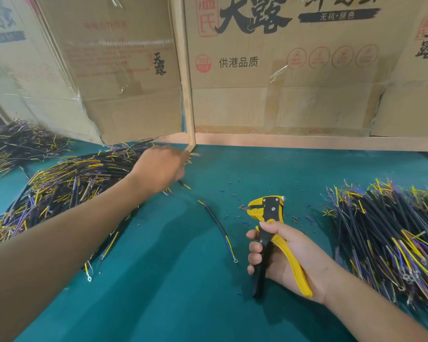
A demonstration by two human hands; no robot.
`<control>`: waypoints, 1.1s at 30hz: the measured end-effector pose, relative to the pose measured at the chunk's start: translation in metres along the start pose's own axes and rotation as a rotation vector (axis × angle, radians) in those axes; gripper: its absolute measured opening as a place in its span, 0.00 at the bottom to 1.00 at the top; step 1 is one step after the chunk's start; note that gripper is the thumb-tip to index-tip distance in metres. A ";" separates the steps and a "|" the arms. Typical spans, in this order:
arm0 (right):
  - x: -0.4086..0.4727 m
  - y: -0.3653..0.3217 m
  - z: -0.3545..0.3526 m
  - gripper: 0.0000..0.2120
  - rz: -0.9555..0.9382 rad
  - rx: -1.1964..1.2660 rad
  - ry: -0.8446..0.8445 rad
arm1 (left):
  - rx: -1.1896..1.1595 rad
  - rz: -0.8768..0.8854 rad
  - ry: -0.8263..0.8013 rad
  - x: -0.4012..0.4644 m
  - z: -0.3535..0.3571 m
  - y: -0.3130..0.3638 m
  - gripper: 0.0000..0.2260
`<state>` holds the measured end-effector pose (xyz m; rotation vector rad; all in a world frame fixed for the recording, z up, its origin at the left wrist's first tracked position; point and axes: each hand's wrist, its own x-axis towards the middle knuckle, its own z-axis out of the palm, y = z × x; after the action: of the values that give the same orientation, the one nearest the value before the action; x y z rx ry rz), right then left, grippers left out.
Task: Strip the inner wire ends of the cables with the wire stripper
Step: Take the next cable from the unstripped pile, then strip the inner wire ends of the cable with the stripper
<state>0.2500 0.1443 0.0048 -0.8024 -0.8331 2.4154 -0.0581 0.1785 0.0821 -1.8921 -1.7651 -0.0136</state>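
My right hand [286,253] grips the handles of a yellow and black wire stripper [269,228], its jaws pointing away from me above the green table [183,280]. My left hand [162,166] reaches far over the right edge of a big pile of black cables [67,186] with yellow and purple inner wires. Its fingers are blurred and turned away, so what they touch or hold is unclear. One single black cable [218,223] with a ring terminal lies loose on the table between my hands.
A second pile of cables [391,238] covers the right side of the table, and a third [17,141] lies at the far left. Bits of stripped insulation [235,193] are scattered around the stripper. Cardboard boxes [282,70] and a wooden frame [185,95] close off the back.
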 end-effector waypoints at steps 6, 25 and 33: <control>0.001 -0.001 0.001 0.17 -0.006 -0.005 0.003 | -0.773 -0.397 0.309 -0.003 -0.053 0.021 0.04; 0.015 0.003 -0.014 0.12 -0.020 -0.017 -0.119 | -2.125 -0.561 0.197 -0.052 -0.034 0.126 0.10; 0.001 0.001 0.003 0.11 -0.061 0.018 -0.104 | -2.100 -0.485 0.164 -0.062 -0.040 0.130 0.06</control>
<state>0.2473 0.1426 0.0055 -0.6405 -0.8616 2.4237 0.0675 0.1070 0.0445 -1.9461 -1.9026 -2.9767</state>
